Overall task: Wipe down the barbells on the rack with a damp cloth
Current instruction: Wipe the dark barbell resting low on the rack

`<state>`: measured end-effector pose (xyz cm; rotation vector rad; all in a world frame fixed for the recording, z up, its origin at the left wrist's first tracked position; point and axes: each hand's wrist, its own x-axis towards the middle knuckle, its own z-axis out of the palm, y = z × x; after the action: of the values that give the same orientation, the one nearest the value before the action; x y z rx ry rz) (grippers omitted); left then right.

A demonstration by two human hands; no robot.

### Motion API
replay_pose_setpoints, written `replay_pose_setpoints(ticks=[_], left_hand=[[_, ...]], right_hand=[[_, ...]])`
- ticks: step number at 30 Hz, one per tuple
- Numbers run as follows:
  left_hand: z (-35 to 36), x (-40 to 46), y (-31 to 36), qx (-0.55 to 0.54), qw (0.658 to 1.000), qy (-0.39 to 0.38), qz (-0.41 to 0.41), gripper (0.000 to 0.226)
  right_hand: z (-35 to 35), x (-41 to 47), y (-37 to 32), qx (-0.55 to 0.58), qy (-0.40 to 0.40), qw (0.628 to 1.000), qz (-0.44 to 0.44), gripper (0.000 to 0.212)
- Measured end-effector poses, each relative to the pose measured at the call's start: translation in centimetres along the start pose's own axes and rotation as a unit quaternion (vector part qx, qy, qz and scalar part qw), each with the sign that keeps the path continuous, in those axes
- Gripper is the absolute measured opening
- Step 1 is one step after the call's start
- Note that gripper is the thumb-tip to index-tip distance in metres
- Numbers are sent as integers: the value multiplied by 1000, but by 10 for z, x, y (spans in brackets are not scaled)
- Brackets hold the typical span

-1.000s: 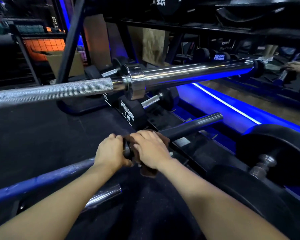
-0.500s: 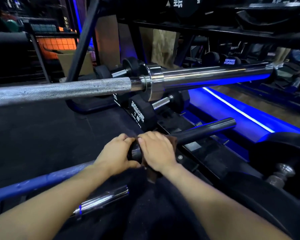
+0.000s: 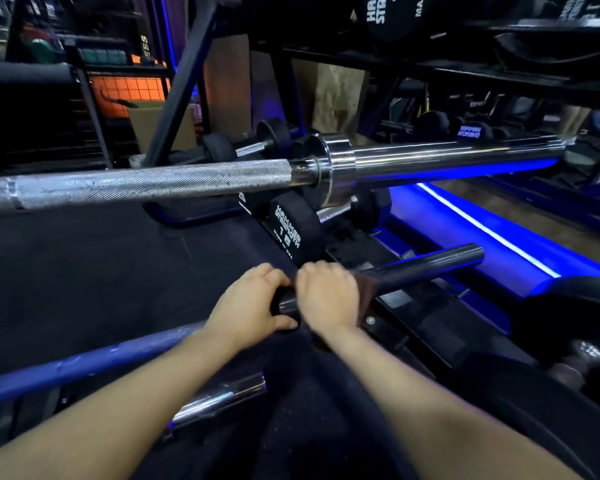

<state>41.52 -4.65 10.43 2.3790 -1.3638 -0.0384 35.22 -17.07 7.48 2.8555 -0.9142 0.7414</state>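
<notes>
A blue-shafted barbell (image 3: 94, 362) runs from the lower left up to a dark sleeve (image 3: 430, 266) at the right. My left hand (image 3: 248, 308) grips this bar near its collar. Right beside it, my right hand (image 3: 326, 296) holds a brown cloth (image 3: 364, 289) wrapped round the inner end of the sleeve. Above, a chrome barbell (image 3: 153, 183) with a knurled shaft and shiny sleeve (image 3: 447, 157) crosses the whole view. A third chrome sleeve end (image 3: 219, 398) pokes out below my left forearm.
Black dumbbells (image 3: 291, 230) marked Hammer Strength lie on a low rack beyond my hands. A black weight plate (image 3: 575, 317) sits at the right. A blue light strip (image 3: 482, 226) glows along the floor. Dark rack uprights (image 3: 184, 81) and shelves stand behind.
My right hand with the cloth has slid a little rightwards along the sleeve, off the collar. The left hand keeps its grip. The camera has shifted slightly.
</notes>
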Motion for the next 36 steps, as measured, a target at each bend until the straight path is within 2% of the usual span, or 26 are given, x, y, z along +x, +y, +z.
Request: replay_pose_setpoints(ticks=[3, 6, 9, 12, 15, 19, 22, 26, 30, 36], left_hand=[[-2, 8, 1, 0, 999, -36, -41, 61], [-3, 12, 3, 32, 997, -49, -55, 66], [-6, 17, 4, 46, 995, -54, -65, 69], [-7, 21, 3, 37, 994, -72, -80, 72], [-6, 24, 3, 24, 992, -82, -89, 75], [-6, 27, 5, 19, 991, -86, -105, 78], [-9, 28, 7, 27, 988, -96, -118, 72], [-12, 24, 15, 75, 988, -83, -104, 52], [-11, 23, 18, 109, 985, -91, -97, 61], [-11, 27, 26, 139, 977, -116, -108, 62]], right_hand=[[0, -8, -10, 35, 36, 999, -22, 29], [9, -6, 13, 57, 62, 994, -71, 26], [10, 5, 36, 56, 64, 994, -74, 30], [7, 19, 77, 8, 37, 999, -34, 39], [7, 32, 117, -14, 14, 999, 50, 38], [13, 35, 103, -19, 33, 988, 148, 37], [11, 15, 59, -31, 53, 994, 95, 35], [6, -12, -3, 50, 77, 996, -9, 27], [13, -5, 24, 57, 82, 990, -102, 23], [15, 24, 100, -5, 47, 999, 25, 35]])
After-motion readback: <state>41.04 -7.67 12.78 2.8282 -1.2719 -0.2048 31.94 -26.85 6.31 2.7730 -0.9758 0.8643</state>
